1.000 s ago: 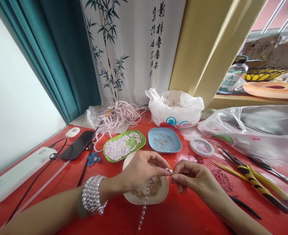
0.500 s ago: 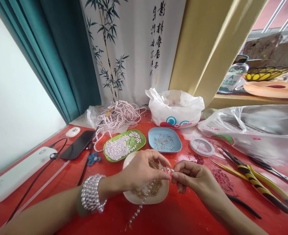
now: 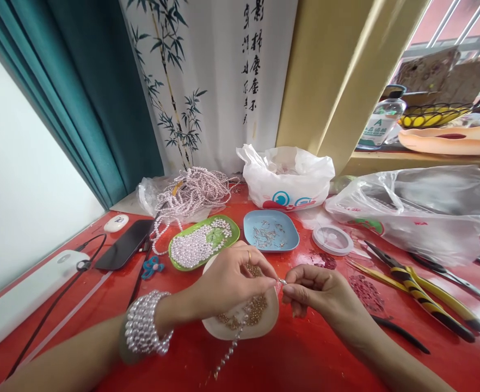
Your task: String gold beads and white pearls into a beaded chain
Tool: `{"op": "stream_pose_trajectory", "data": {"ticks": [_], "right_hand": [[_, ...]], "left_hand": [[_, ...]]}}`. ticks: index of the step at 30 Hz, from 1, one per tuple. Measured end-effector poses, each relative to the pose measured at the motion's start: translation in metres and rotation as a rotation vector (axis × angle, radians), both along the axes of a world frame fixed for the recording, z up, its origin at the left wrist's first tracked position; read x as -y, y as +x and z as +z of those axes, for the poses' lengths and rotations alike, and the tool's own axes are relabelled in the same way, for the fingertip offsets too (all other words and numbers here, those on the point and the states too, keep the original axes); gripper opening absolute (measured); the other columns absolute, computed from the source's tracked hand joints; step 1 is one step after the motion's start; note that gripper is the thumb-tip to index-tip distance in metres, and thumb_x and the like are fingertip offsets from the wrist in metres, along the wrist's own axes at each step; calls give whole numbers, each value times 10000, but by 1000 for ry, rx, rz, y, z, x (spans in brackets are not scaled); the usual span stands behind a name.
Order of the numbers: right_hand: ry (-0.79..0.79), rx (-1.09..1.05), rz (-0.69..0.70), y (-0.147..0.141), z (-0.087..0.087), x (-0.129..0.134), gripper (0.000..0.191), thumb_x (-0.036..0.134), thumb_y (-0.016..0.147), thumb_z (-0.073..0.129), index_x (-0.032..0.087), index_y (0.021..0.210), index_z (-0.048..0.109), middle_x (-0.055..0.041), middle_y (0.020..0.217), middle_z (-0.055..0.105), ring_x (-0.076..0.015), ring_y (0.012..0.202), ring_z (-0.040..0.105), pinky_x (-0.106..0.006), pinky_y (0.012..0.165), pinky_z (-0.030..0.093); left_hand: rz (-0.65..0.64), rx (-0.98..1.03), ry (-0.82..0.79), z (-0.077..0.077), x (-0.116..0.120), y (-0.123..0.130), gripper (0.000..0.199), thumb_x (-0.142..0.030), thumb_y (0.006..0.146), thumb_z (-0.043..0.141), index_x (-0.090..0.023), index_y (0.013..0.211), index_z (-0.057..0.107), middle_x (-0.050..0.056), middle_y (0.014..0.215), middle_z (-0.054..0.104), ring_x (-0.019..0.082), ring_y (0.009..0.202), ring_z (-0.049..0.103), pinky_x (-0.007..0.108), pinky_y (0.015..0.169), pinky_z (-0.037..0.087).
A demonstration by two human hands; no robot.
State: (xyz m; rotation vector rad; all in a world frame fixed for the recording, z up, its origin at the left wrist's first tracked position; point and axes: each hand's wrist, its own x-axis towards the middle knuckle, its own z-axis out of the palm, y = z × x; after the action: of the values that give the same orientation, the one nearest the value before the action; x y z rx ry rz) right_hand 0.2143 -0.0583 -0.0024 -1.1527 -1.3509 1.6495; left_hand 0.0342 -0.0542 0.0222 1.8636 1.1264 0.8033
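Note:
My left hand (image 3: pixel 238 280) is closed, thumb and forefinger pinched above a cream dish (image 3: pixel 240 333) of small gold beads (image 3: pixel 258 311). From under this hand a strand of pearly beads (image 3: pixel 232 345) hangs over the dish's front rim onto the red table. A coiled pearl bracelet (image 3: pixel 147 324) is around the left wrist. My right hand (image 3: pixel 319 291) pinches at a tiny silvery bead (image 3: pixel 282 281) between the two hands' fingertips. The finer details there are too small to make out.
Behind the hands are a green tray (image 3: pixel 234 239) of pearls and a blue tray (image 3: pixel 289 242) of small metal pieces. Pliers (image 3: pixel 411 286) and scissors (image 3: pixel 460 283) lie right, near plastic bags (image 3: pixel 289 188). A phone (image 3: pixel 123 245) and a white power strip (image 3: pixel 31 296) are left.
The fingertips of both hands have drawn slightly apart, and the reddish patch between them shows less. The view has shifted a little, moving the scene left.

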Motion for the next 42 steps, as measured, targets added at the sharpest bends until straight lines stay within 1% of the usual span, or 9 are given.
{"op": "stream_pose_trajectory", "data": {"ticks": [5,8,12,16,24,32,35,39,42], "right_hand": [[-1,-4,11,0,-2,0,269,366,587,748,156,598,580,36,498,596,-59,419,520,-181,442,414],[4,23,14,0,-3,0,285,392,592,738,153,601,582,22,526,611,-60,429,520,-187,451,419],[6,51,2,1,-3,0,306,425,589,729,159,606,579,20,528,603,-66,428,518,-200,457,423],[8,51,-3,0,-2,0,294,416,598,724,161,612,578,27,522,593,-64,429,513,-197,456,416],[34,69,3,0,-6,-1,272,398,630,706,158,635,579,28,536,587,-64,438,514,-198,461,423],[75,117,28,-4,-5,3,238,380,657,682,169,642,573,32,543,554,-77,462,513,-211,473,438],[229,215,-52,-4,-2,6,201,373,683,655,184,695,588,26,552,536,-97,491,494,-223,470,414],[471,284,-295,2,2,8,179,382,780,537,215,820,590,24,571,489,-111,500,449,-224,452,380],[539,289,-332,5,5,8,158,354,805,502,220,769,577,12,608,505,-108,497,440,-221,445,378]], "left_hand": [[31,-57,-29,-2,0,-2,124,-234,699,602,-204,786,686,41,813,628,168,787,548,291,664,447],[27,-82,2,-3,1,-2,112,-224,700,598,-196,770,681,43,805,623,170,788,544,289,658,452],[7,-114,159,-1,2,-1,70,-192,699,600,-198,715,668,22,749,645,179,837,519,296,699,439],[-9,-163,322,-2,3,-2,87,-167,706,600,-207,723,676,6,717,666,168,786,518,313,736,427],[-82,-229,494,-11,1,-4,96,-177,748,569,-196,763,663,7,753,693,164,739,517,284,653,433],[-84,-341,628,-12,4,-1,127,-150,747,513,-172,726,637,21,712,670,170,720,481,279,604,406],[-40,-297,585,-12,4,0,104,-137,716,526,-179,709,622,18,690,654,165,700,474,277,591,400],[88,-127,420,-12,3,0,65,-146,687,554,-186,666,600,5,637,601,144,670,483,267,603,414],[146,-37,250,-13,3,2,36,-178,681,568,-180,665,601,9,678,584,127,651,493,247,571,425]]}}
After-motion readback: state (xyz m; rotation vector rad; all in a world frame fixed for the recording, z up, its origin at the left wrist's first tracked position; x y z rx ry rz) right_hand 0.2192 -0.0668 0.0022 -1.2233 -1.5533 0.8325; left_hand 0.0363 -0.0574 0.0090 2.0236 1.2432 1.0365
